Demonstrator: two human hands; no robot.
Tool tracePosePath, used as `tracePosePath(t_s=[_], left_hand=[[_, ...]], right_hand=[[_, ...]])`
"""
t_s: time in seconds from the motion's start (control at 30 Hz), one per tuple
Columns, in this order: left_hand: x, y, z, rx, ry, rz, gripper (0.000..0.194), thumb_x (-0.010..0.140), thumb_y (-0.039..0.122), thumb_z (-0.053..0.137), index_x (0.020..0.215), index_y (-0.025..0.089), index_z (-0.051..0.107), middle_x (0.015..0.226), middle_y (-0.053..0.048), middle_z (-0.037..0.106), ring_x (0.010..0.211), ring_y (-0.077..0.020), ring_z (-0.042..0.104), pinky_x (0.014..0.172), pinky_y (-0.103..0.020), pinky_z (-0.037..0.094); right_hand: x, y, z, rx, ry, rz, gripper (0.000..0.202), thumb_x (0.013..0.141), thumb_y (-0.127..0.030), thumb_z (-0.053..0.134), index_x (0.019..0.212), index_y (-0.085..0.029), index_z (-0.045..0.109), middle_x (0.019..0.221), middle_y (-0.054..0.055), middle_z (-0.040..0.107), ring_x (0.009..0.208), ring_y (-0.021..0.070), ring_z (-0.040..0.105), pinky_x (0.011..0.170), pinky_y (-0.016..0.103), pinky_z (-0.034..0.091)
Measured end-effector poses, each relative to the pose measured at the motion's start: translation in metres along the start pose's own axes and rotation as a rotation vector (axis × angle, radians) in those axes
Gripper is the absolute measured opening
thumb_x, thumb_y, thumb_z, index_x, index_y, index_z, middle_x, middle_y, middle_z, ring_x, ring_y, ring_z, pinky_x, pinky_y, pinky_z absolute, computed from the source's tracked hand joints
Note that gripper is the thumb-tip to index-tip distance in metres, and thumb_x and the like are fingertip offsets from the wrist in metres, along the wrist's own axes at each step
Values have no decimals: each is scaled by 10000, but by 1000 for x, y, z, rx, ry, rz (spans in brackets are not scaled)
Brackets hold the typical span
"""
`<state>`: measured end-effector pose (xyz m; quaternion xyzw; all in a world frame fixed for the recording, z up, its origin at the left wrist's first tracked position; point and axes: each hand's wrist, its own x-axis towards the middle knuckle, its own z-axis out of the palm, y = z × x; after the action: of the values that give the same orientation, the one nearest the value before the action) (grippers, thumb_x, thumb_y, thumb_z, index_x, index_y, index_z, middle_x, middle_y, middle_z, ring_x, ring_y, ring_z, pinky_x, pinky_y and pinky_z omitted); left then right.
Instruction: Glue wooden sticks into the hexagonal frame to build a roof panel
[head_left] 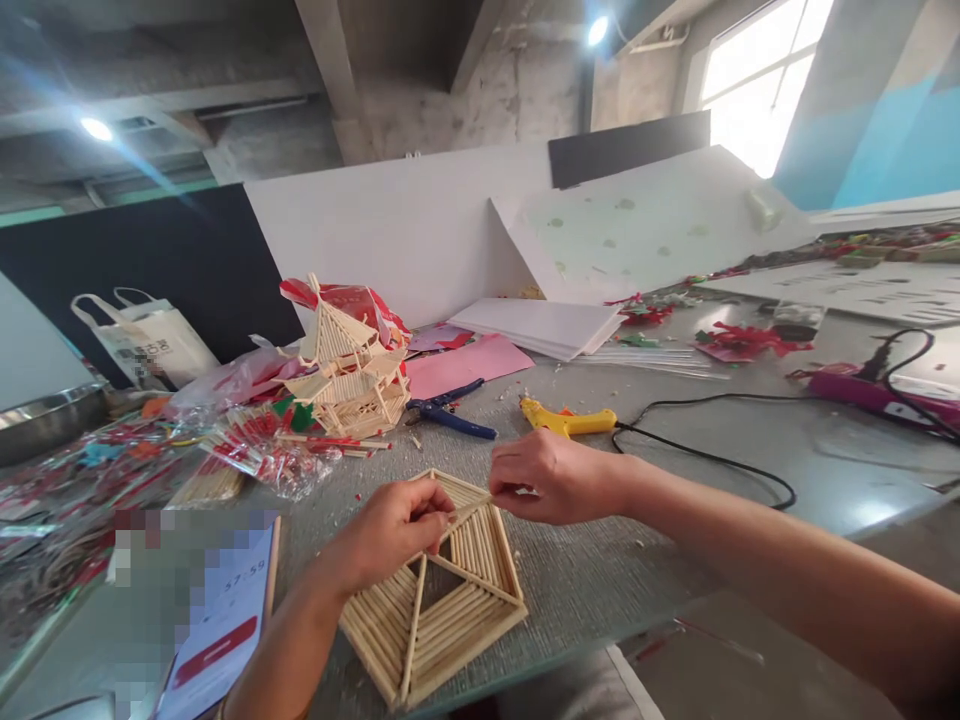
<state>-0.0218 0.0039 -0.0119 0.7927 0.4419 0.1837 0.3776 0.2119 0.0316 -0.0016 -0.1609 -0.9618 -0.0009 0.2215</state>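
Stick alignment looks like the step in hand: the left hand point(397, 532) pinches a stick point(472, 509) towards the middle of the hexagonal frame point(466, 638), the right hand point(553, 478) grips it by the far right corner, and the next move seems to call for holding it straight along the rib. The frame lies flat on the grey table point(592, 570) near its front edge, with a glue gun point(576, 421) and pliers point(454, 418) beyond it and a model pavilion point(352, 388) farther left. Behind, a white board point(405, 235) stands below the concrete ceiling point(225, 60), and a bright window point(765, 85) opens at the right.
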Motion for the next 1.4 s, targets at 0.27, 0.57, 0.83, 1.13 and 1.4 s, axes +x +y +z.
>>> tracePosePath(t_s=[0.27,0.57,0.83,1.13,1.4], left_hand=[[-1,2,-7,-39,154,23,120,795,266,461,782,178,541,665,32,493,631,-109,443,589,-233,350],[-5,-7,-31,-506,670,96,169,762,347,542,842,199,535,628,60,442,472,-57,320,449,-195,239],[8,-19,-28,-655,820,127,172,724,319,590,820,181,555,626,60,487,446,-31,321,412,-168,213],[15,-23,-29,-770,898,140,148,683,270,608,766,153,569,583,58,499,420,-21,321,383,-149,209],[18,-27,-28,-730,934,115,137,699,269,582,775,157,557,573,57,511,410,-29,325,377,-151,204]], right_hand=[[1,-4,-7,-212,155,8,177,873,-216,443,795,-144,584,748,58,577,698,136,500,640,268,378],[22,31,-39,-301,210,429,221,844,-267,471,939,-122,608,898,106,610,869,197,557,772,320,414],[116,122,11,-204,-666,642,848,475,-618,712,1131,-98,577,1139,156,568,1007,300,533,780,347,410],[131,132,24,-228,-734,670,514,547,-443,667,927,-97,658,925,102,640,813,243,579,649,297,396],[98,67,-1,-275,-539,655,330,693,-294,492,945,-112,601,900,116,625,741,187,570,558,255,351]])
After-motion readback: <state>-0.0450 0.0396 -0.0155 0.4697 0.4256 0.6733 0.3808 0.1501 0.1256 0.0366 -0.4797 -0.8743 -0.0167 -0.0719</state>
